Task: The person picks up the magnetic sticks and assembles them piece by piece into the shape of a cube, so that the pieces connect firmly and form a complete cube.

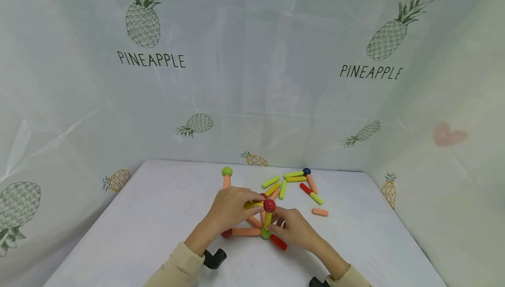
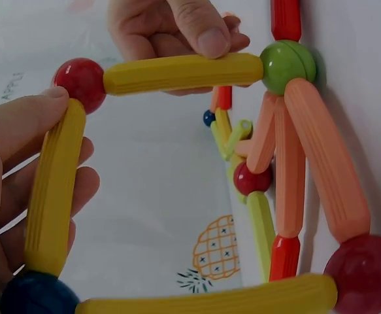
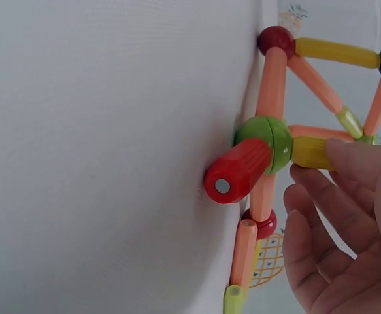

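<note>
My left hand holds a yellow magnetic rod between thumb and fingers, with the thumb tip at a red ball. A dark blue ball joins that rod's other end to a lower yellow rod. From the red ball, an upright yellow rod runs down to a green ball on the table. My right hand pinches this upright rod with thumb and fingers. Orange rods and a red rod spread from the green ball.
Behind the hands lie loose rods, among them a lime rod and an orange rod. Another dark blue ball touches rods at the back. A lime ball tops an orange rod at left. Printed cloth surrounds the white table.
</note>
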Available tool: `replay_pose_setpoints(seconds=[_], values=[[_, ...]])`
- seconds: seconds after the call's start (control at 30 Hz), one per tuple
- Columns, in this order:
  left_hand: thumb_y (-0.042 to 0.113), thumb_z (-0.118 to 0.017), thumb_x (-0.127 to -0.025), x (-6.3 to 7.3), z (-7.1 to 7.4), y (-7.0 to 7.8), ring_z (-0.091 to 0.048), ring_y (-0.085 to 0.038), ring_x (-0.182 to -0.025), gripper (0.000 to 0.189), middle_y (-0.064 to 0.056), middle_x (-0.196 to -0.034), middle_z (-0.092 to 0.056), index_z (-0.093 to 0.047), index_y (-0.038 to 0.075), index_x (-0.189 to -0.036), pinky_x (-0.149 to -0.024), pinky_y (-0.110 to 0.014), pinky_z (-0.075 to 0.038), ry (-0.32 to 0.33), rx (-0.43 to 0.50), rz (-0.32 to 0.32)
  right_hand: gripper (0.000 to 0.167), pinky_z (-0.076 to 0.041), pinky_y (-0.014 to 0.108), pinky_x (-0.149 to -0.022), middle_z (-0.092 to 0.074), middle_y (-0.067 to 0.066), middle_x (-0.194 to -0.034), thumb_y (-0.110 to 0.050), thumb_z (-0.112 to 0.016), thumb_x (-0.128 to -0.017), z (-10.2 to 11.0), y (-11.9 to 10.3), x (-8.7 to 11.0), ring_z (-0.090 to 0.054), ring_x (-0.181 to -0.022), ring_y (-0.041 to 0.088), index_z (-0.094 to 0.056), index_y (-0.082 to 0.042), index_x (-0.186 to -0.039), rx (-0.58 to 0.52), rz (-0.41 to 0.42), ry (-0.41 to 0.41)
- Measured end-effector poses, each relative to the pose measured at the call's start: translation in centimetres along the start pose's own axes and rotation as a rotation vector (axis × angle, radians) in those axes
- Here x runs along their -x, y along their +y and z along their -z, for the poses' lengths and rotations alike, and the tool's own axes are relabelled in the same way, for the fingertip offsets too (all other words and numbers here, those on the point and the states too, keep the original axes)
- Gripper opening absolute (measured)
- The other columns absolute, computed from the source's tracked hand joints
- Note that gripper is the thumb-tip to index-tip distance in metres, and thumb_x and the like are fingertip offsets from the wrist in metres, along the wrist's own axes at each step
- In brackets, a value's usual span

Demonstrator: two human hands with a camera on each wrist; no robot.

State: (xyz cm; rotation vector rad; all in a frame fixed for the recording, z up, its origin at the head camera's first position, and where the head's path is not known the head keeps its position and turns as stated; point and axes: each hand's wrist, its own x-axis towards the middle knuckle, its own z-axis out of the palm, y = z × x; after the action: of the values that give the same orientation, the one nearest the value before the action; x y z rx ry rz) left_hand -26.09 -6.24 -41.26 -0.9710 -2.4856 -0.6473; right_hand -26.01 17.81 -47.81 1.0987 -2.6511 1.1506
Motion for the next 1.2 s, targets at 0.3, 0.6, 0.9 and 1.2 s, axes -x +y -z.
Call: replay_pose_setpoints(seconds=[0.3,0.6,0.9,1.2], values=[[0.041,-0.078,-0.082,2.0,1.7,-1.8,-0.048,-0.006,-0.091,0.025,0.02,-0.099,-0.065,-0.074,0.035,-0.106,-0.079,-0.032,-0.044,0.147,-0.046,-0.009,0.016,-0.053,0.024,-0.064,-0.068,-0.013,-0.088,-0.024,-0.072,-0.09,0.0,0.0,0.1,-0.063,-0.074,0.006,-0.062,-0.025,-0.103,0.053,-0.087,0.016],[0.032,-0.082,-0.079,5.1,1.0,-3.7,-0.045,-0.001,-0.094,0.036,0.02,-0.11,-0.044,-0.065,0.033,-0.11,-0.076,-0.024,-0.048,0.156,0.148,0.154,0.016,-0.053,0.023,-0.063,-0.065,-0.015,-0.086,-0.025,-0.072,-0.09,0.4,0.3,0.1,-0.061,-0.074,0.006,-0.062,-0.026,-0.101,0.083,-0.132,0.034],[0.011,-0.082,-0.079,5.7,0.5,-3.7,-0.056,-0.003,-0.094,0.043,0.012,-0.109,-0.041,-0.064,0.022,-0.117,-0.081,-0.021,-0.051,0.152,0.335,0.137,0.014,-0.053,0.023,-0.063,-0.067,-0.013,-0.089,-0.021,-0.072,-0.09,0.4,0.5,0.0,-0.061,-0.074,0.01,-0.063,-0.024,-0.1,0.076,-0.154,0.068],[0.009,-0.081,-0.08,5.7,0.1,-3.8,-0.057,-0.003,-0.094,0.043,0.012,-0.107,-0.043,-0.064,0.017,-0.119,-0.081,-0.019,-0.051,0.151,0.361,0.147,0.017,-0.052,0.022,-0.059,-0.067,-0.01,-0.091,-0.024,-0.073,-0.09,0.6,0.9,0.2,-0.061,-0.072,0.008,-0.065,-0.023,-0.104,0.105,-0.17,0.059]])
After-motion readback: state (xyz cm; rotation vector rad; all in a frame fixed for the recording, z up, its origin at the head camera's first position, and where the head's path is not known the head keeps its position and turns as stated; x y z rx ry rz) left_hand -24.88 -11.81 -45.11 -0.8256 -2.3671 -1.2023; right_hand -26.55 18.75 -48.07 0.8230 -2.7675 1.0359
